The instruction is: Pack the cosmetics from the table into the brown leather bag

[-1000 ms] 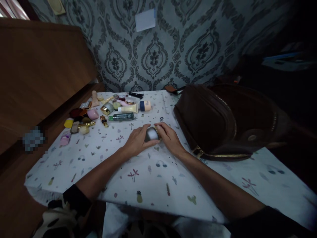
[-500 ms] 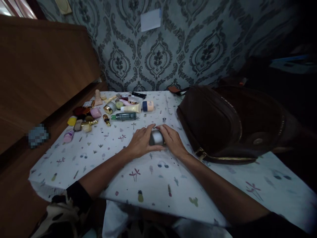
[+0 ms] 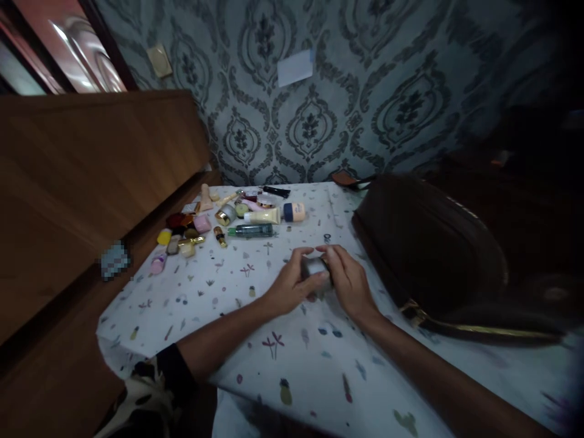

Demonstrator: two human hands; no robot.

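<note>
A small silver-grey cosmetic jar point(image 3: 314, 266) lies on its side between my two hands, low over the patterned tablecloth point(image 3: 201, 313). My left hand point(image 3: 289, 286) wraps round its left part, with the thumb across the front. On the other side, the fingers of my right hand point(image 3: 350, 283) close over the jar's right end, where a dark rim shows. Much of the jar is covered by my fingers. Beyond my hands lie a green-capped bottle point(image 3: 252, 230), a pale yellow tube point(image 3: 263, 216) and a peach jar with a navy lid point(image 3: 294, 212).
A large dark brown leather bag point(image 3: 424, 237) takes up the right side of the table. Several more cosmetics, including a pink bottle point(image 3: 158, 263) and a silver jar with gold trim point(image 3: 226, 213), cluster at the back left. A wooden cabinet point(image 3: 100, 158) stands left; a papered wall point(image 3: 328, 140) rises behind.
The head view has shifted, so the table and bag sit lower and further right. Both hands keep hold of the jar, and my left thumb now lies across its front.
</note>
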